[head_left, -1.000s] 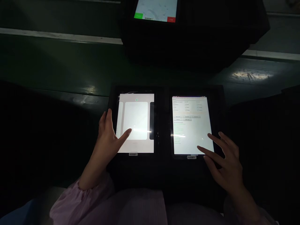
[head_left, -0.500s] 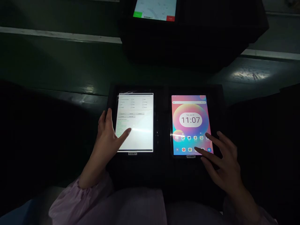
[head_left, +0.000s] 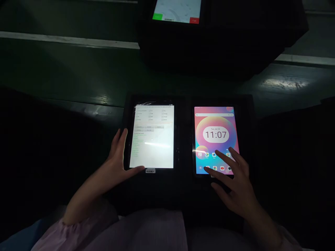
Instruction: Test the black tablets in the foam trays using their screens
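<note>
Two lit tablets lie side by side in a dark tray (head_left: 184, 139). The left tablet (head_left: 157, 150) shows a white page with checkboxes, grey buttons and green text. My left hand (head_left: 115, 167) is at its left side, fingers spread, with the thumb tip at the screen's bottom edge. The right tablet (head_left: 214, 122) shows a colourful home screen with a clock and app icons. Over its lower right part is my right hand (head_left: 235, 181), fingers apart, the index fingertip at the lower left icons. Whether that fingertip touches the glass I cannot tell.
A dark stack of trays (head_left: 222, 45) stands beyond, with another lit tablet (head_left: 178, 10) on top showing a green and a red button. A green work surface (head_left: 65, 66) with pale strips runs behind. Dark shapes flank both sides.
My left thumb has moved down from the middle of the left screen to its bottom edge. My right hand has shifted left across the lower icons. The left page now shows its checkmarks more clearly.
</note>
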`<state>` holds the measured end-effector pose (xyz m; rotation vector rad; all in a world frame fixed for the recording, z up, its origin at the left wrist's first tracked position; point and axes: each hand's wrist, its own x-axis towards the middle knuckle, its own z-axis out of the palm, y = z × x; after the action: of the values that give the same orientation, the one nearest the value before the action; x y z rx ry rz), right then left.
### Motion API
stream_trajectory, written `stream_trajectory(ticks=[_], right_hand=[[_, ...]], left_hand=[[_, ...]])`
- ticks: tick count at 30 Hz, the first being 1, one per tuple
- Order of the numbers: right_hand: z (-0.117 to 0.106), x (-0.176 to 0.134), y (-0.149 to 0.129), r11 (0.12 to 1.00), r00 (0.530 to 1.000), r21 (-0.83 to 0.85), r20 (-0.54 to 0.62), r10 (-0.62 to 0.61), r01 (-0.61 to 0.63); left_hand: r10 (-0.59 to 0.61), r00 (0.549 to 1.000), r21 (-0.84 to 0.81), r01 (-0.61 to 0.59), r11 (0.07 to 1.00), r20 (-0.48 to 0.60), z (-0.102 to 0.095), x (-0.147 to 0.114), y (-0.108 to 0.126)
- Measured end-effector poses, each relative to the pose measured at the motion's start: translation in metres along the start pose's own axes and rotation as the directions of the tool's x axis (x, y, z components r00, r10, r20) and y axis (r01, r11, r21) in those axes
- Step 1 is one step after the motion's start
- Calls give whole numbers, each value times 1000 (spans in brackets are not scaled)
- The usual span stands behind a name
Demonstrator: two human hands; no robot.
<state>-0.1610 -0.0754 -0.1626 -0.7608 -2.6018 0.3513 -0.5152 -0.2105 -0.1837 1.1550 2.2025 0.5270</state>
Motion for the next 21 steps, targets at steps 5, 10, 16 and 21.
stream_trajectory(ticks=[5,10,16,21], right_hand=[[2,1,0,999,998,30,-60,32,-30],[2,1,0,998,996,55,-82,42,-37],[3,2,-3,999,999,-12,-31,44,-44],[4,5,-3,1000,999,-18,-32,20,-21]], left_hand=[[-82,995,86,87,993,-58,13,-8,4],[-161,973,-78,150,986,-164,11,-2,17],[-243,970,-335,226,915,-8,-7,-7,5],[-187,980,-491,193,850,61,-14,-8,-9]])
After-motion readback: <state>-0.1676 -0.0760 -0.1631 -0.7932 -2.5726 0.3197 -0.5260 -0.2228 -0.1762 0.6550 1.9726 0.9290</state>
